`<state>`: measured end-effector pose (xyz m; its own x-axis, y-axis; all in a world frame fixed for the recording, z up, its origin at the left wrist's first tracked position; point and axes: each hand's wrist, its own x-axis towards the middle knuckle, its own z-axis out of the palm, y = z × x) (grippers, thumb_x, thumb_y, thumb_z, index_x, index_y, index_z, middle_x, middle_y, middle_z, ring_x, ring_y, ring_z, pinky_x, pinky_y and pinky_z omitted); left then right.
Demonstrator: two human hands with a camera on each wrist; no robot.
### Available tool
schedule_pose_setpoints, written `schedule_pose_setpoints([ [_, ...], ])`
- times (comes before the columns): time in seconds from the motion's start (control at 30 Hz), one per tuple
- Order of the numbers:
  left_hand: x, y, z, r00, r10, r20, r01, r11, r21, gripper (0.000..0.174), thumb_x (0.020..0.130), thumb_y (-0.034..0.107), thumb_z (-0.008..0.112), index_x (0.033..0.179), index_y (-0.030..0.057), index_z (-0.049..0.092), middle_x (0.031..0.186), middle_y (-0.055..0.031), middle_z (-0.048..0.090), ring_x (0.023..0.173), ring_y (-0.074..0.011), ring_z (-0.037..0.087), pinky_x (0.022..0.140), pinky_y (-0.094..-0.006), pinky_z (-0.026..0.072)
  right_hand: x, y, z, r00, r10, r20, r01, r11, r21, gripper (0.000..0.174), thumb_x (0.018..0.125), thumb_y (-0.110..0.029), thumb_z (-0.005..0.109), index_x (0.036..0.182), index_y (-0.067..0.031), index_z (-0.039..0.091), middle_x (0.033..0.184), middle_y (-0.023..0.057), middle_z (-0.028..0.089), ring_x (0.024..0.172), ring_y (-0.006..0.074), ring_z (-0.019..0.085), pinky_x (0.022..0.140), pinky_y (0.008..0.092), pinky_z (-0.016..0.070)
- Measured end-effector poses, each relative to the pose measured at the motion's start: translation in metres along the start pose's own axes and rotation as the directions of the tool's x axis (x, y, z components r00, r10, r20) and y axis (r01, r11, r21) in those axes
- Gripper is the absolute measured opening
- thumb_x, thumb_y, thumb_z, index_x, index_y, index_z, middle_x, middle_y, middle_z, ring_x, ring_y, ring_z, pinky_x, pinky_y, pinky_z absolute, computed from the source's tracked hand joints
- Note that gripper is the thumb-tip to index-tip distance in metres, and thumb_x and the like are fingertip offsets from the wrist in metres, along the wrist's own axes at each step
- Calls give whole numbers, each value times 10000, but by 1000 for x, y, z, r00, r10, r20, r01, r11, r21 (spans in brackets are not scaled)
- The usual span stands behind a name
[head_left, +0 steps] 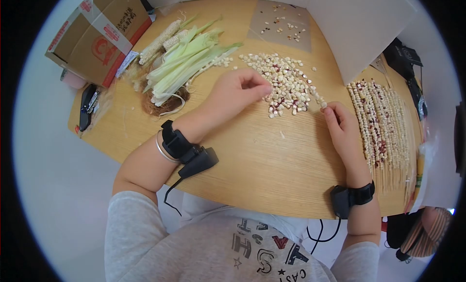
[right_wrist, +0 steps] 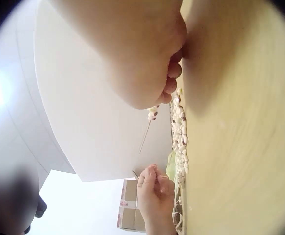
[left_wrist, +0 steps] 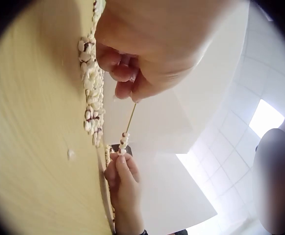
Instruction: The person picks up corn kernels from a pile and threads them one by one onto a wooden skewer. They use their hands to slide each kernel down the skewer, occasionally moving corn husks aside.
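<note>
My right hand [head_left: 343,131] grips a thin wooden skewer [left_wrist: 131,117] at the right of the kernel pile. Several white and dark red corn kernels [left_wrist: 123,141] are threaded on it just beyond the fingertips, and its bare tip points toward the left hand. Over the pile's left edge, my left hand [head_left: 237,91] has thumb and forefinger pinched together with the other fingers curled. A small pale kernel [left_wrist: 116,99] shows at those fingertips, mostly hidden. The loose pile of corn kernels [head_left: 286,85] lies on the table between the hands.
Finished kernel skewers [head_left: 378,126] lie in a row at the right. Corn husks [head_left: 182,63] and bare cobs [head_left: 158,44] lie left, by a cardboard box [head_left: 99,36] and a black stapler [head_left: 87,107]. A plastic sheet [head_left: 280,27] with scattered kernels lies behind; a white panel [head_left: 361,29] stands at right.
</note>
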<state>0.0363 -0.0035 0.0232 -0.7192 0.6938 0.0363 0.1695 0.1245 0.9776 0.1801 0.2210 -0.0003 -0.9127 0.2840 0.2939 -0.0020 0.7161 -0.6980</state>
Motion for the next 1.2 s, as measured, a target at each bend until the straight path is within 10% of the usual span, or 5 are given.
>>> schedule_pose_setpoints([
  [0.47, 12, -27, -16, 955, 253, -158, -187, 919, 346, 286, 793, 55, 562, 1077, 24, 564, 875, -36, 571, 743, -98, 501, 659, -234, 431, 1, -8, -4, 999, 14, 47, -13, 1000, -16, 177, 863, -170, 555, 870, 3, 592, 635, 87, 547, 568, 154, 494, 539, 273, 398],
  [0.63, 11, -25, -25, 929, 339, -147, -124, 661, 740, 356, 779, 239, 633, 1047, 21, 549, 769, -79, 535, 698, -189, 511, 644, -309, 437, 0, -9, -4, 998, 23, 60, -22, 1000, -11, 174, 859, -165, 554, 868, 4, 594, 637, 97, 556, 560, 164, 500, 533, 279, 399],
  [0.73, 6, 2, -24, 995, -33, -95, 94, 631, 770, 391, 763, 311, 650, 1003, 20, 549, 709, -80, 512, 662, -210, 508, 623, -330, 433, 0, -10, -4, 998, 10, 60, -10, 1000, -5, 171, 858, -162, 554, 863, 4, 595, 632, 99, 553, 552, 164, 497, 528, 281, 397],
  [0.97, 11, -23, -20, 976, 168, 135, -214, 829, 516, 232, 820, 158, 591, 978, -5, 546, 735, -62, 560, 667, -137, 535, 593, -274, 434, 0, -11, -4, 996, 24, 80, -22, 999, -29, 161, 854, -152, 558, 861, 4, 597, 626, 97, 549, 546, 160, 489, 522, 280, 393],
  [1.2, 16, -25, -24, 970, 187, -154, -131, 940, 316, 119, 818, 70, 562, 909, 5, 604, 790, -8, 576, 656, -68, 490, 592, -216, 421, 1, -11, -3, 996, 32, 87, -29, 999, -36, 165, 849, -154, 563, 862, 6, 601, 644, 107, 569, 551, 166, 504, 526, 283, 400],
])
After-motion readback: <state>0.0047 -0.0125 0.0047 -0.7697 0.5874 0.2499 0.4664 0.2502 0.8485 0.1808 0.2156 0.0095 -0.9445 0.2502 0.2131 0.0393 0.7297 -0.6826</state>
